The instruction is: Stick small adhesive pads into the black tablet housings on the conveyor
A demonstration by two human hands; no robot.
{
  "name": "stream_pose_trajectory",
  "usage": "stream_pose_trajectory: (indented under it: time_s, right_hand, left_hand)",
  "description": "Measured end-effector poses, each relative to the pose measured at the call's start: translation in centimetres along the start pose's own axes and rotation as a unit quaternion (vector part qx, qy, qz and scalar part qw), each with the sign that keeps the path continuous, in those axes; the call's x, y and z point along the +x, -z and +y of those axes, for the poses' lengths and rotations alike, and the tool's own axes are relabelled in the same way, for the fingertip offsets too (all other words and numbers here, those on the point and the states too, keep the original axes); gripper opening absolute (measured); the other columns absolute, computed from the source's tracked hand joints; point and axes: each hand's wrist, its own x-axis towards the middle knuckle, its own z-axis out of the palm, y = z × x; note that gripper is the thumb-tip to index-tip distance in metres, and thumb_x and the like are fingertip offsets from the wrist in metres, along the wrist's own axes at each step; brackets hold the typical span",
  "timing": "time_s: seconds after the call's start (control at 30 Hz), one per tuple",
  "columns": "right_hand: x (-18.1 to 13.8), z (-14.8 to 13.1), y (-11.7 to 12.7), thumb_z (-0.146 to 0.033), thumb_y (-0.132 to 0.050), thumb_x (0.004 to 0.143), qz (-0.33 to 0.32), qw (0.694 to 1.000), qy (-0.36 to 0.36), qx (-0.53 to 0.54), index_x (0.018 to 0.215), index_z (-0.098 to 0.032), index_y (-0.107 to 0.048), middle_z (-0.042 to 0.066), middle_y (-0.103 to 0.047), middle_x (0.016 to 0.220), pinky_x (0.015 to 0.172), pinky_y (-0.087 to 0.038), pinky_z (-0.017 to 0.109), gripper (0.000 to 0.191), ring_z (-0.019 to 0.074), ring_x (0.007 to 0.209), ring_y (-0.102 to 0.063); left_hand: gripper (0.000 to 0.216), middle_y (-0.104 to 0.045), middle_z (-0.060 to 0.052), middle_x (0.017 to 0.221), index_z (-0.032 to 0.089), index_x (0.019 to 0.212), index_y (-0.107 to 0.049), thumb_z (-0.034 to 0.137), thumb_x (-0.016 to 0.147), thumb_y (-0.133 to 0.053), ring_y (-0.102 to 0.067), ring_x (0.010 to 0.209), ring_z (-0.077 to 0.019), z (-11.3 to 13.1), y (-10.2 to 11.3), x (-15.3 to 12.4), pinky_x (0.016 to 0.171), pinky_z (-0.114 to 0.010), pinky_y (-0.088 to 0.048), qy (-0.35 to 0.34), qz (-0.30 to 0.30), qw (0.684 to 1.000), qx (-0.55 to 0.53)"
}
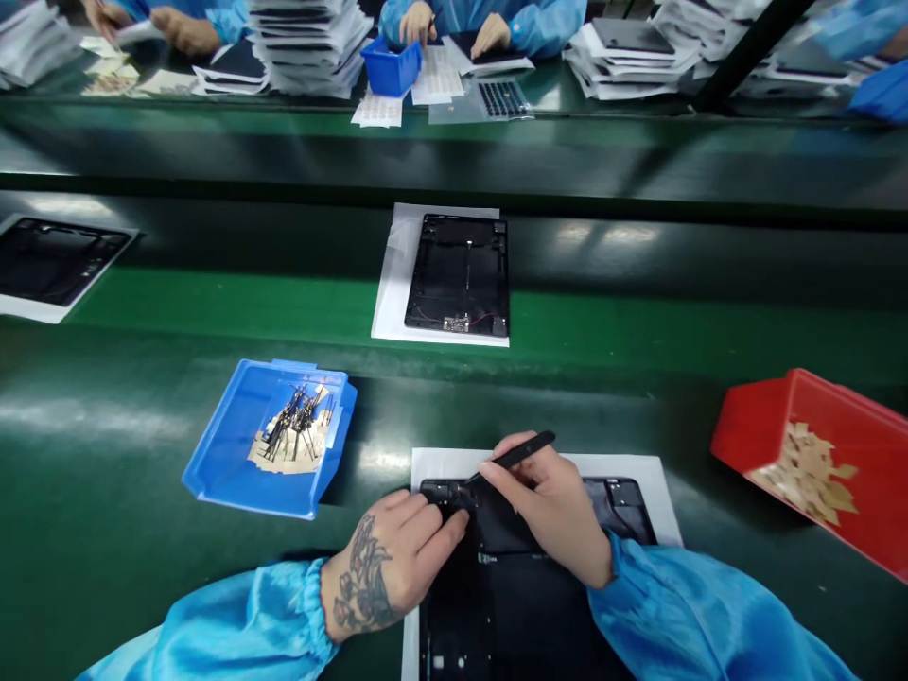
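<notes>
In my right hand (550,511) is a pair of black tweezers (523,450), pinched like a pen. Their tip reaches the top left corner of an opened black tablet housing (539,605) on a white sheet (602,463). My left hand (397,563), tattooed on the back, lies over the housing's upper left edge. Its fingers are curled and pressed against that corner, close to the tweezer tip. The tiny part under the fingertips is too small to make out. The lower housing runs out of view.
A blue bin (219,454) with thin black pieces on tan paper stands left. At the right is a red bin (872,473) with tan paper bits. Other housings (461,274) lie on the green belt (602,322). Co-workers' hands (489,36) and stacks (305,47) are across.
</notes>
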Motion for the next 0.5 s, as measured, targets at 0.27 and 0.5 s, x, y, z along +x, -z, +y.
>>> stream_pose_trajectory:
  time_s: [0.27, 0.5]
  right_hand:
    - [0.08, -0.17, -0.04, -0.033, -0.064, 0.082, -0.003, 1.0, -0.001, -0.016, 0.086, -0.02, -0.056, -0.002, -0.058, 0.065, 0.053, -0.044, 0.023, 0.016, 0.014, 0.057, -0.055]
    - [-0.01, -0.07, -0.15, -0.033, -0.065, 0.082, 0.002, 1.0, 0.004, -0.018, 0.086, -0.02, -0.057, -0.001, -0.059, 0.065, 0.053, -0.044, 0.024, 0.016, 0.0143, 0.057, -0.056]
  left_hand:
    - [0.028, -0.054, -0.004, 0.066, 0.006, 0.11, -0.058, 0.006, 0.084, -0.049, -0.049, 0.058, -0.0178, -0.04, -0.01, -0.23, 0.049, -0.032, -0.035, 0.0, -0.005, 1.0, -0.004]
    - [0.027, -0.053, -0.003, 0.064, 0.006, 0.109, -0.058, 0.007, 0.084, -0.048, -0.047, 0.057, -0.0165, 0.01, 0.09, -0.27, 0.049, -0.03, -0.033, 0.003, -0.006, 1.0, 0.004]
